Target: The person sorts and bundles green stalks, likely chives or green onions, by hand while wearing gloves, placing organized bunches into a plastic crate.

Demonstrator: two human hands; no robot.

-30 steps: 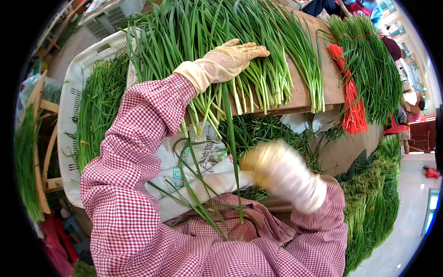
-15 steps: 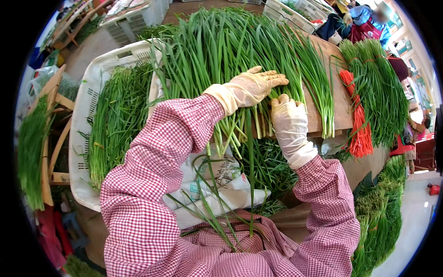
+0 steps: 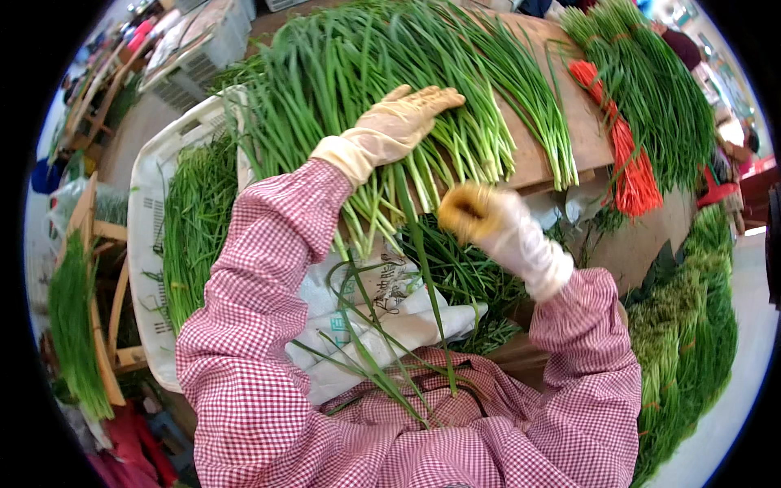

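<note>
A thick layer of green garlic chives point(image 3: 325, 106) lies over a brown board point(image 3: 529, 146), pale stem ends toward me. Flat on top of the stems rests my left hand point(image 3: 394, 126), gloved in cream rubber, its fingers stretched out to the right. My right hand point(image 3: 492, 218), in a similar glove stained yellow at the fingers, is off the pile, just in front of the board's near edge. Its fingers are curled into a loose fist, smeared a little by motion, and no stems show in it. A smaller strip of chives point(image 3: 545, 122) lies apart on the right.
Red ties point(image 3: 622, 154) hang at the board's right end beside bundled chives point(image 3: 659, 114). A white plastic crate point(image 3: 154, 317) with chives stands at left. White sacking point(image 3: 407, 325) and loose leaves lie below the board. More bundles point(image 3: 691, 342) stack at lower right.
My right hand has come away from the stem ends, moving down toward me, its fingers curled. My left hand still lies on the chives. The whole view has shifted, with the board higher in it.
</note>
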